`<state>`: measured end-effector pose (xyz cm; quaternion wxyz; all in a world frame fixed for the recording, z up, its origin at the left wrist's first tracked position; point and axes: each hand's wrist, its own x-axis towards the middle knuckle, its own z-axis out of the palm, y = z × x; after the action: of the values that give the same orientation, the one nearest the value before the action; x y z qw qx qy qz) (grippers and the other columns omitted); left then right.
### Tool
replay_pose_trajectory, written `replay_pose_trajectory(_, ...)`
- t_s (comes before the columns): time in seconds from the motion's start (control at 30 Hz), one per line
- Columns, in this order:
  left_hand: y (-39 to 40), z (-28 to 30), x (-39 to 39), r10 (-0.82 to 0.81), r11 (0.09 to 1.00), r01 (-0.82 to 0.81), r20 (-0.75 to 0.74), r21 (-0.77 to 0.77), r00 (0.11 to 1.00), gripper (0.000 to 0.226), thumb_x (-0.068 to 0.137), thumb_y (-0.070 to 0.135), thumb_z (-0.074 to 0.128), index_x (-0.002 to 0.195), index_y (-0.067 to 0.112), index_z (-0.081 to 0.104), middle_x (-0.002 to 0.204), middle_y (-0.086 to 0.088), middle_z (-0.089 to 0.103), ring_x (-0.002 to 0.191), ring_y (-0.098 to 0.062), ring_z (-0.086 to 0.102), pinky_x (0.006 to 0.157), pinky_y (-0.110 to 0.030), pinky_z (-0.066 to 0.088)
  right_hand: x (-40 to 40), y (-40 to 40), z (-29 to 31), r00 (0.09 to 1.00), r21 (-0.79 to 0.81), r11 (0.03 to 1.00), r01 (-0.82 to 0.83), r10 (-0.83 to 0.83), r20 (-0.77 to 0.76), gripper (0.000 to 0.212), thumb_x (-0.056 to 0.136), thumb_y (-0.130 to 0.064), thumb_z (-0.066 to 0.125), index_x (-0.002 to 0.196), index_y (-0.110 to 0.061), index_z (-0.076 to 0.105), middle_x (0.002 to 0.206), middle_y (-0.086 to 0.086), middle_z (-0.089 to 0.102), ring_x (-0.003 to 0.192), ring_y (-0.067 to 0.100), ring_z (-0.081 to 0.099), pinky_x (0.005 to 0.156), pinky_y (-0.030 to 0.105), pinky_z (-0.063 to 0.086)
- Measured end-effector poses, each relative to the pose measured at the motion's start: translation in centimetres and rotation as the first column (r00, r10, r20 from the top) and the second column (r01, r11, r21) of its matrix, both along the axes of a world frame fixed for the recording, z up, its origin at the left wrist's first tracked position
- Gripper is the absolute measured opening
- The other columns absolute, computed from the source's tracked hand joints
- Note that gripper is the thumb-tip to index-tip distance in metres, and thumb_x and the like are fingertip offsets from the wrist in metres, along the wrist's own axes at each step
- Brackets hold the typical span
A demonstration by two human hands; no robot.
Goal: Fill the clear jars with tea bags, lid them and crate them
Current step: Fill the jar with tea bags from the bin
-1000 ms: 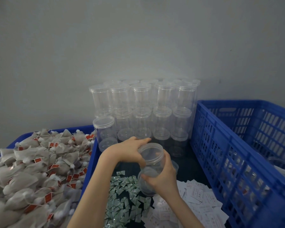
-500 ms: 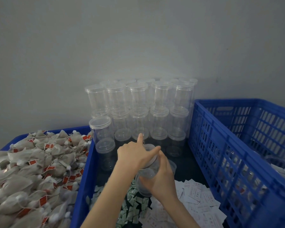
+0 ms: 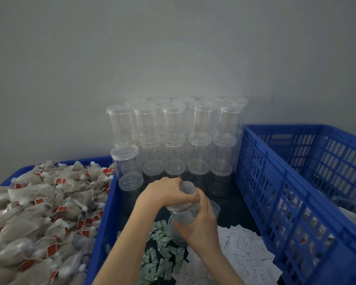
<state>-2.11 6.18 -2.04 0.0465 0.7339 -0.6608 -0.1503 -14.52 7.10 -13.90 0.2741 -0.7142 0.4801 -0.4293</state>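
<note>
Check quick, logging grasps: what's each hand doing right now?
Left hand: closed around the lid on top of the clear jar.
Right hand: closed around that jar's body.

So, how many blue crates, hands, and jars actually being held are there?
Blue crates: 2, tea-bag crate and slatted crate
Hands: 2, left hand and right hand
Clear jar held by both hands: 1
Total: 5
</note>
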Motion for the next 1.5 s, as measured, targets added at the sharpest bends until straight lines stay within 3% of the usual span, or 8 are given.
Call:
replay_pose_trajectory(0.27,0.1,-0.9,-2.2,0.293,0.946,-0.246,0.233,-0.210,0.927,0.090,0.082,0.082,0.020,0.134,0.015,0.049,0.126,-0.011,0.060,0.117,-0.032,0.055,0.079,-0.038,0.034,0.3,-0.2,-0.5,0.979,-0.280,0.948,0.149,-0.182,-0.096,0.093,0.055,-0.024,0.096,0.134,0.002,0.053,0.126,0.016,0.063,0.117,0.036,0.062,0.097,0.053,0.049)
replay_pose_trajectory(0.43,-0.2,0.1,-0.1,-0.254,0.952,0.293,-0.303,0.091,0.918,0.100,0.083,0.065,0.059,0.149,0.043,-0.014,0.159,0.008,-0.021,0.148,-0.014,-0.009,0.120,-0.047,0.010,-0.6,-0.4,-0.4,0.999,-0.060,0.998,0.019,-0.022,-0.046,0.098,0.071,-0.045,0.079,0.152,-0.021,0.028,0.152,-0.002,0.039,0.141,0.016,0.035,0.113,0.042,0.038)
replay_pose_trajectory(0.7,-0.5,0.2,0.5,-0.144,0.988,0.148,-0.078,0.048,0.987,0.085,0.063,0.067,0.068,0.136,0.038,0.038,0.128,0.006,0.052,0.109,-0.016,0.049,0.089,-0.034,0.046,-0.7,-0.5,-0.7,0.999,0.023,0.999,-0.031,0.030,0.018,0.104,0.064,-0.054,0.078,0.151,-0.031,0.025,0.148,-0.015,0.040,0.134,0.008,0.039,0.107,0.035,0.044)
replay_pose_trajectory(0.93,-0.6,-1.0,-2.4,0.220,0.966,-0.185,0.199,-0.181,0.955,0.071,0.079,0.076,0.030,0.095,0.016,0.063,0.082,0.000,0.052,0.079,-0.022,0.048,0.068,-0.032,0.033,0.0,-0.7,-1.2,0.983,-0.286,0.946,0.152,-0.174,-0.053,0.097,0.061,-0.030,0.092,0.142,-0.012,0.043,0.135,0.009,0.058,0.126,0.030,0.056,0.102,0.050,0.048)
replay_pose_trajectory(1.1,-1.1,-0.1,-2.0,0.230,0.973,-0.222,0.208,-0.062,0.951,0.088,0.085,0.079,0.018,0.132,0.015,0.055,0.120,-0.010,0.060,0.111,-0.030,0.054,0.084,-0.037,0.039,0.1,-0.7,-1.3,0.979,-0.370,0.918,0.139,-0.183,-0.087,0.100,0.056,-0.032,0.094,0.139,-0.010,0.043,0.130,0.011,0.061,0.119,0.031,0.061,0.098,0.051,0.051)
replay_pose_trajectory(1.23,-1.2,0.5,-0.1,-0.262,0.941,0.310,-0.289,0.133,0.921,0.100,0.084,0.063,0.059,0.151,0.038,-0.011,0.161,0.005,-0.014,0.148,-0.014,-0.006,0.120,-0.045,0.011,-0.7,-0.8,-1.0,1.000,-0.026,0.999,0.024,-0.024,0.007,0.105,0.063,-0.060,0.071,0.152,-0.026,0.027,0.151,-0.006,0.040,0.140,0.016,0.037,0.111,0.042,0.041)
replay_pose_trajectory(1.33,-1.0,0.6,0.8,-0.406,0.892,0.426,-0.145,0.153,0.902,0.097,0.074,0.043,0.078,0.147,0.046,0.015,0.153,0.008,0.020,0.140,-0.014,0.025,0.112,-0.040,0.034,-1.3,-1.2,-0.9,0.999,0.036,0.999,-0.029,0.028,0.024,0.108,0.064,-0.055,0.079,0.153,-0.030,0.022,0.153,-0.009,0.035,0.140,0.013,0.035,0.111,0.037,0.040)
replay_pose_trajectory(1.5,-1.3,0.4,-0.2,0.021,0.986,-0.032,-0.072,-0.166,0.997,0.073,0.076,0.075,0.045,0.131,0.028,0.045,0.124,-0.006,0.058,0.104,-0.027,0.058,0.081,-0.038,0.048,-0.9,-1.0,-1.3,0.997,-0.078,0.994,0.071,-0.069,0.030,0.101,0.069,-0.041,0.085,0.151,-0.022,0.029,0.151,-0.003,0.039,0.139,0.017,0.037,0.110,0.041,0.042)
